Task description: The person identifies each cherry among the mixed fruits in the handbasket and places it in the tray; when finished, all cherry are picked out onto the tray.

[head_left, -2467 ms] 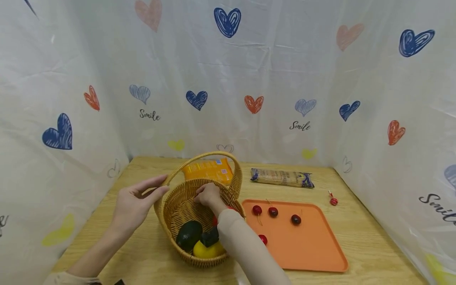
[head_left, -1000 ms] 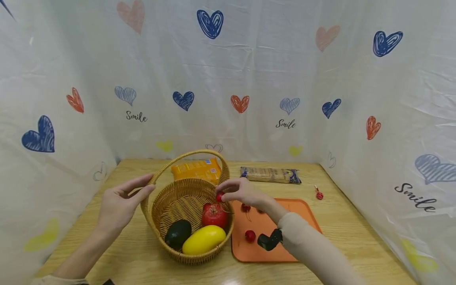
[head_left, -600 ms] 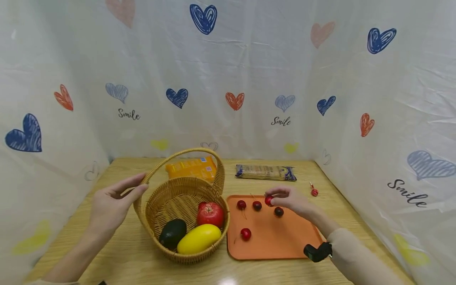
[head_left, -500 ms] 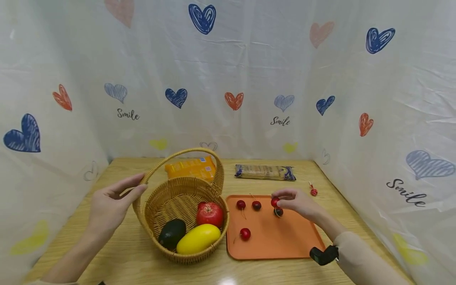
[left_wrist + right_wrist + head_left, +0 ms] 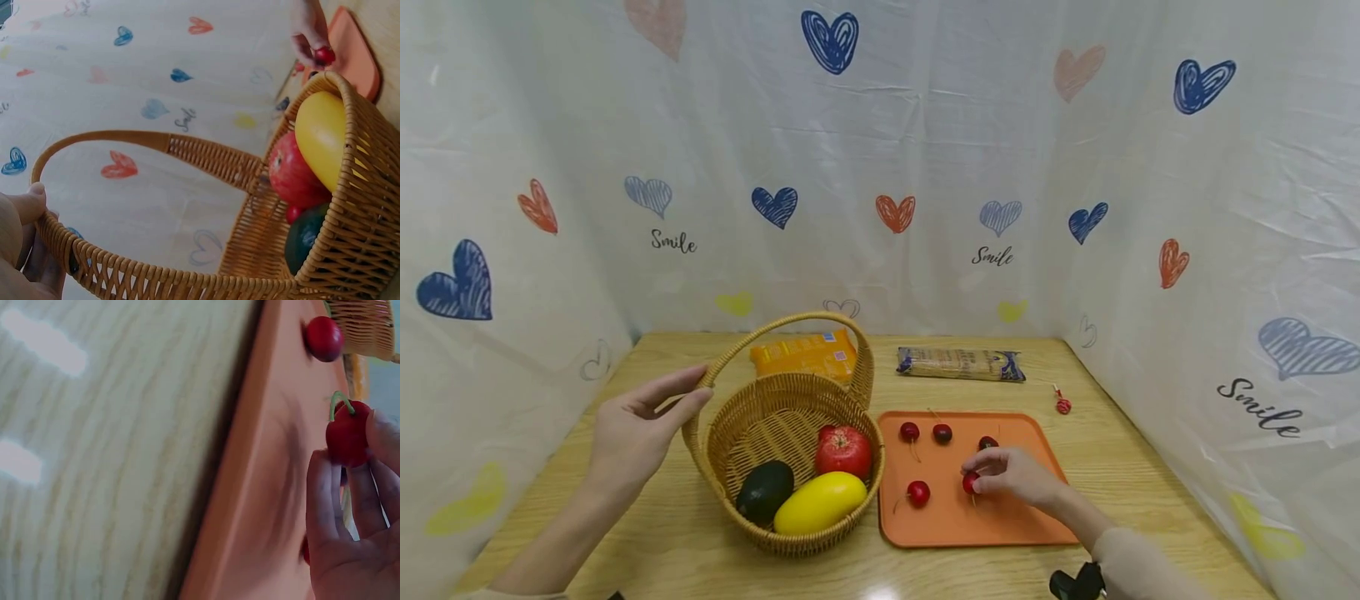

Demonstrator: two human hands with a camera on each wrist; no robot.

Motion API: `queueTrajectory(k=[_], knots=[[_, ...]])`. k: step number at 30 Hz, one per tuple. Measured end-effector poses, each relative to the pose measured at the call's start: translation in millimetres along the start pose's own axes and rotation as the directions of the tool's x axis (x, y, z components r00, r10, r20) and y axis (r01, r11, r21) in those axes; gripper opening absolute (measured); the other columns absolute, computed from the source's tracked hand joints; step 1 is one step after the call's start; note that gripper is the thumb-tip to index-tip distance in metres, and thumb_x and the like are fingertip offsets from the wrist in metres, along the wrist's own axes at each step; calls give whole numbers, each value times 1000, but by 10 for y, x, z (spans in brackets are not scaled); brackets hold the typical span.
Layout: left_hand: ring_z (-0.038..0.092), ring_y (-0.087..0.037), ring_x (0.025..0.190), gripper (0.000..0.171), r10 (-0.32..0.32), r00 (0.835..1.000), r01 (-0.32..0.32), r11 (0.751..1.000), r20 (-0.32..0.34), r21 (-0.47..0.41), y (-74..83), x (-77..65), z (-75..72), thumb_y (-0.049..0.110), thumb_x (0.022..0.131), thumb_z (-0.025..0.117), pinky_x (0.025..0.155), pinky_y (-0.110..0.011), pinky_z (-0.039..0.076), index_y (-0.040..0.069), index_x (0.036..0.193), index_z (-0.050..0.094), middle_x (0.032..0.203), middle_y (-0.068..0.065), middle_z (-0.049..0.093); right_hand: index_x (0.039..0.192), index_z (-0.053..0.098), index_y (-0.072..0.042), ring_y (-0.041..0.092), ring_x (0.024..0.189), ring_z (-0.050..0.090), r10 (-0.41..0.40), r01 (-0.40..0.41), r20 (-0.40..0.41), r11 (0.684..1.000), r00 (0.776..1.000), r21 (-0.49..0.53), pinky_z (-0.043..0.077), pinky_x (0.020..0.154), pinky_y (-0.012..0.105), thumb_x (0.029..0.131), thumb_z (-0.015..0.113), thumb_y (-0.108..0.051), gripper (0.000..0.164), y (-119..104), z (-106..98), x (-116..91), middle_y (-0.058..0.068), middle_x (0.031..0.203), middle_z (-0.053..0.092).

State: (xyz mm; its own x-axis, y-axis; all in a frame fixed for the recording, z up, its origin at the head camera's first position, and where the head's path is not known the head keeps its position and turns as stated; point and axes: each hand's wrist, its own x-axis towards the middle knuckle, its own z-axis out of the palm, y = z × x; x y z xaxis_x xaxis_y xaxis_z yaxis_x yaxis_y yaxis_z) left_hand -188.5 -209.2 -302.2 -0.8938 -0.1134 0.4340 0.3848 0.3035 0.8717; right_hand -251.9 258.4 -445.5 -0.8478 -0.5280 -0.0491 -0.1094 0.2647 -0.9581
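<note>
My left hand point(image 5: 632, 433) grips the handle of the woven basket point(image 5: 760, 421) on its left side; the left wrist view shows thumb and fingers around the handle point(image 5: 103, 137). Inside the basket lie a dark green avocado point(image 5: 765, 492), a yellow mango-like fruit point(image 5: 820, 503) and a red pomegranate point(image 5: 844, 452). A small red fruit point(image 5: 294, 213) peeks out beside the pomegranate in the left wrist view. Over the orange tray point(image 5: 955, 525), my right hand point(image 5: 1018, 477) pinches a red cherry point(image 5: 347, 434) with a green stem between thumb and fingertips. Whether it touches the tray I cannot tell.
Several other cherries lie on the tray, among them one near the front left point(image 5: 917, 493) and a dark one point(image 5: 988, 444) just behind my right hand. Farther back are an orange packet point(image 5: 805, 354), a long noodle-like packet point(image 5: 958, 364) and a red lollipop point(image 5: 1062, 404).
My right hand has come out of the basket with a cherry and moved right over the tray, then toward its front. The left hand still holds the handle.
</note>
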Motion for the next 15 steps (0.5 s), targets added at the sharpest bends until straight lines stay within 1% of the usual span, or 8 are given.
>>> queueTrajectory(k=[2,6,11,15], knots=[[63,0,95,35,2,1000,-2,1000,-3,10,1,0,4,11,86,70,81,-11,49,-1,118,65,101,10,70,109,64,8,16,93,63,-4,3,-7,998,1000,-59,53,75,23,86,69,-8,28,29,23,-11,21,108,65],[64,0,94,34,8,1000,-8,1000,-11,13,1,3,8,10,86,70,81,-11,49,-1,118,65,100,10,70,106,66,6,17,90,63,-2,1,-6,993,1000,-117,53,72,22,85,70,-5,24,68,40,-16,18,105,66],[64,-2,93,34,9,1000,-9,1000,-10,-5,-9,5,5,9,86,70,80,-12,50,-2,118,65,100,10,70,106,67,5,18,88,62,19,-21,-15,992,1000,-128,52,72,22,85,70,-5,23,75,48,-18,17,103,66],[64,-1,93,34,7,1000,-7,1000,-6,8,-15,6,5,10,87,70,80,-12,50,-1,118,65,100,10,70,106,67,5,18,89,62,24,-26,-15,991,1000,-130,52,73,22,85,70,-5,24,75,49,-22,16,103,66]])
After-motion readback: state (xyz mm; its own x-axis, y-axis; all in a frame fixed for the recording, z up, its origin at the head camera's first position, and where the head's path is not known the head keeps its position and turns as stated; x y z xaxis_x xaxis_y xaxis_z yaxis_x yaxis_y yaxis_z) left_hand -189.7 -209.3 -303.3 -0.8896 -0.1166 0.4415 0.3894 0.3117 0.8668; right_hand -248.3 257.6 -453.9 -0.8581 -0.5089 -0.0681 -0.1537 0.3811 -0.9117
